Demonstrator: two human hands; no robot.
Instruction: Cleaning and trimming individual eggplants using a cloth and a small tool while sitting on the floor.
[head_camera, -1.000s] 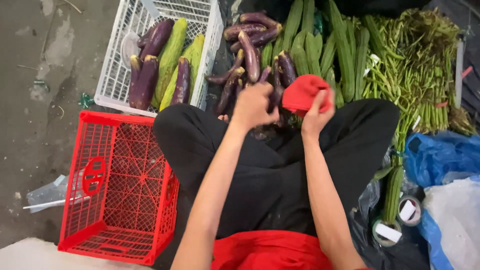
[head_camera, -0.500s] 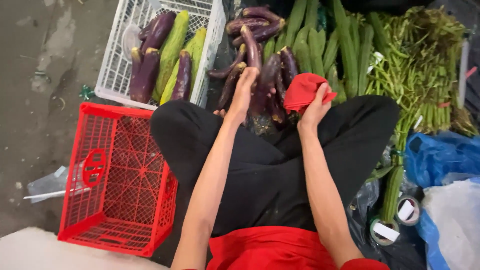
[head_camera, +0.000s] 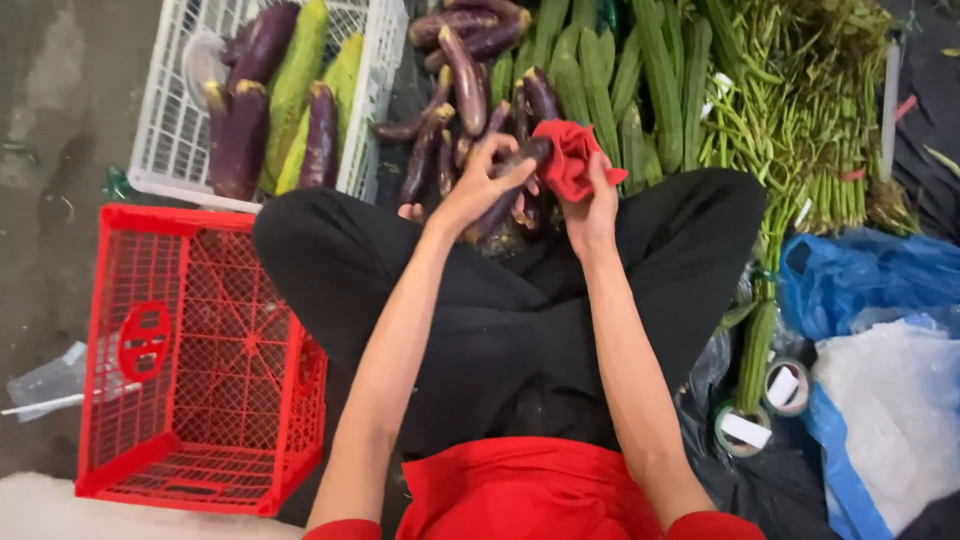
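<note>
Vegetables cover the floor ahead; left hand (head_camera: 478, 185) fingers pinch an eggplant (head_camera: 505, 190) lying diagonally, right hand (head_camera: 590, 210) fingers clutching red cloth (head_camera: 567, 155) against its tip.

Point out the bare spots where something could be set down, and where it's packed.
Free: inside the red crate, and the concrete floor left of the white crate. Crowded: the eggplant pile under the left hand and right hand, and the green vegetables beside it.

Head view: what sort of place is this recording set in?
Probably a ground-level vegetable market stall: eggplants heaped beside bundled long beans, a white crate of produce, and an empty red crate on the ground.
</note>
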